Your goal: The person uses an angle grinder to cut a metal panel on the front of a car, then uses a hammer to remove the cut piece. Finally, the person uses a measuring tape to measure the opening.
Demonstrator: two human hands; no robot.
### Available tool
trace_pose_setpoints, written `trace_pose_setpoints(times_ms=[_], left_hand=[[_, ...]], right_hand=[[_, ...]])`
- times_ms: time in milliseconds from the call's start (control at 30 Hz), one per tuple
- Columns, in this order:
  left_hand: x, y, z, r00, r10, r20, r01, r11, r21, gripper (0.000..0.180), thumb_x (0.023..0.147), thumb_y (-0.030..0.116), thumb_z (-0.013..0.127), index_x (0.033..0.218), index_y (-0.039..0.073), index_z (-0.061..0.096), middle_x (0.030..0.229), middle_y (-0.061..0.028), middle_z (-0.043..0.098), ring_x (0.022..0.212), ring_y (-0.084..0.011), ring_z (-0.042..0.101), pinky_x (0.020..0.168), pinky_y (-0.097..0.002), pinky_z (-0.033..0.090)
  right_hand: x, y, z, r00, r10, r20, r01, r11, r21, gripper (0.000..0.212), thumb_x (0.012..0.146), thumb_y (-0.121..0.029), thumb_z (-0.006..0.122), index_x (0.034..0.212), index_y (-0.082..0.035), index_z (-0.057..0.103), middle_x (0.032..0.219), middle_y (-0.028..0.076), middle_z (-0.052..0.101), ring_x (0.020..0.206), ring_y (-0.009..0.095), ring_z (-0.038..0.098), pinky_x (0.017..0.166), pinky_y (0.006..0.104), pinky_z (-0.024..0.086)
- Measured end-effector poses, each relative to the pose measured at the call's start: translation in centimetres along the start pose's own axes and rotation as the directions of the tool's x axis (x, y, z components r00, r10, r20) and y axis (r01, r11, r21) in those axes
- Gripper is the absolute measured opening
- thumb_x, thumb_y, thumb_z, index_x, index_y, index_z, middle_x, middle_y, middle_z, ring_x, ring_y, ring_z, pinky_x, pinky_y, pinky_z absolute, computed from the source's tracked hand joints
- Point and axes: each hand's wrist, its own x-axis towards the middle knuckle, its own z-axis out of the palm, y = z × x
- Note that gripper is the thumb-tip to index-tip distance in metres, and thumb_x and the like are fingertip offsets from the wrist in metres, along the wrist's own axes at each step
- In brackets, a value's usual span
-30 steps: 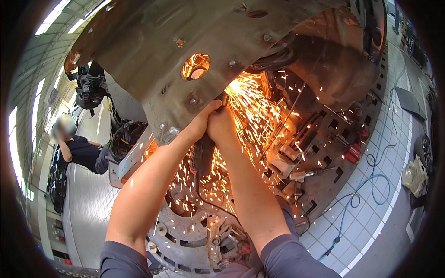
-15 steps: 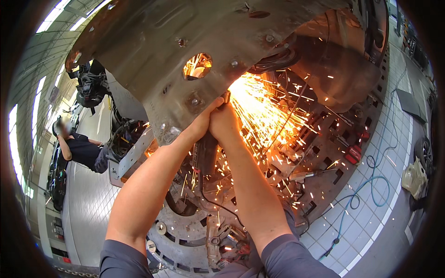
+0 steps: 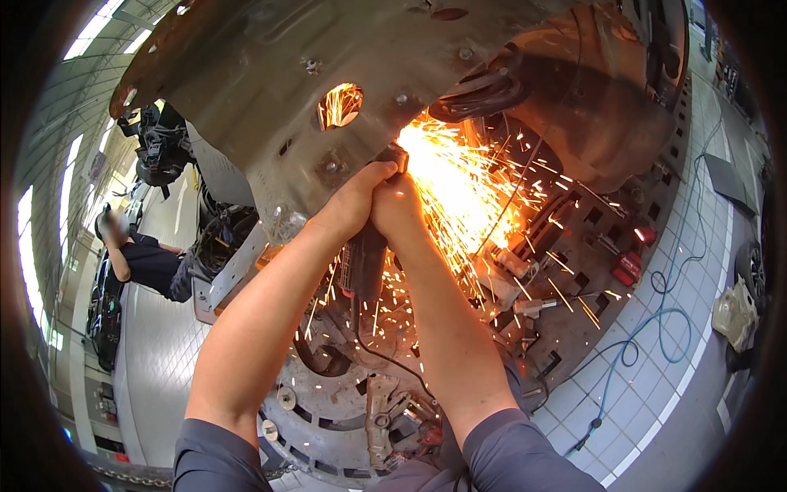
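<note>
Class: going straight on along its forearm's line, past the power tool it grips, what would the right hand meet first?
Beyond the power tool, the right hand would probably meet the large grey metal panel first, though depth is unclear here.

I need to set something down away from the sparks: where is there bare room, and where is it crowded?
Bare: pale tiled floor between the looped blue hose and white floor line; grey floor seen between the black car and the person's bare left forearm. Crowded: the slotted grey metal platform, strewn with loose metal parts and showered by orange sparks.
</note>
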Motion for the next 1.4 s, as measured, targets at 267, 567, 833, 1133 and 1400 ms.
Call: trace_pose_setpoints(times_ms=[267,567,833,1133,1400], left_hand=[[0.3,-0.5,-0.3,0.994,-0.092,-0.065,0.097,0.993,0.065,0.038,0.085,0.037,0.06,0.095,0.002,0.067,0.087,-0.0089,0.066,0.079,-0.0165,0.061,0.073,-0.0287,0.047],[0.8,-0.8,-0.7,0.984,-0.139,-0.108,0.139,0.99,-0.007,0.039,0.083,0.037,0.062,0.091,-0.001,0.068,0.084,-0.0091,0.066,0.077,-0.0169,0.061,0.073,-0.0277,0.047],[0.4,-0.4,-1.0,0.988,-0.129,-0.087,0.128,0.992,-0.013,0.034,0.087,0.033,0.06,0.099,0.003,0.067,0.091,-0.0077,0.066,0.084,-0.0163,0.061,0.079,-0.0288,0.047],[-0.1,0.4,-0.3,0.994,-0.093,-0.049,0.092,0.996,-0.01,0.038,0.085,0.037,0.061,0.1,0.002,0.066,0.09,-0.008,0.066,0.083,-0.0164,0.061,0.077,-0.0286,0.046],[0.6,-0.8,-0.9,0.999,-0.026,-0.03,0.026,1.0,0.001,0.038,0.086,0.037,0.059,0.103,0.003,0.065,0.093,-0.0096,0.066,0.085,-0.0186,0.062,0.08,-0.0295,0.047]], right_hand=[[0.9,1.9,0.1,0.997,0.081,-0.001,-0.081,0.991,-0.111,0.04,0.083,-0.033,0.06,0.1,0.002,0.067,0.087,0.025,0.069,0.081,0.036,0.069,0.068,0.0445,0.053],[0.7,0.5,0.0,0.988,0.157,-0.012,-0.156,0.965,-0.213,0.042,0.082,-0.035,0.06,0.098,0.003,0.067,0.087,0.025,0.069,0.084,0.038,0.069,0.07,0.0448,0.053],[0.2,-0.7,0.2,0.995,0.104,0.006,-0.1,0.967,-0.235,0.041,0.082,-0.033,0.06,0.097,0.004,0.066,0.086,0.026,0.068,0.083,0.039,0.068,0.069,0.0451,0.053],[0.3,0.6,0.8,0.996,0.028,-0.081,-0.037,0.993,-0.108,0.038,0.082,-0.031,0.061,0.097,0.003,0.066,0.085,0.027,0.068,0.081,0.04,0.068,0.068,0.0456,0.053],[-0.5,-1.5,0.3,0.998,-0.026,-0.065,0.014,0.983,-0.182,0.037,0.082,-0.034,0.063,0.097,-0.001,0.069,0.087,0.025,0.069,0.084,0.037,0.068,0.071,0.0437,0.053]])
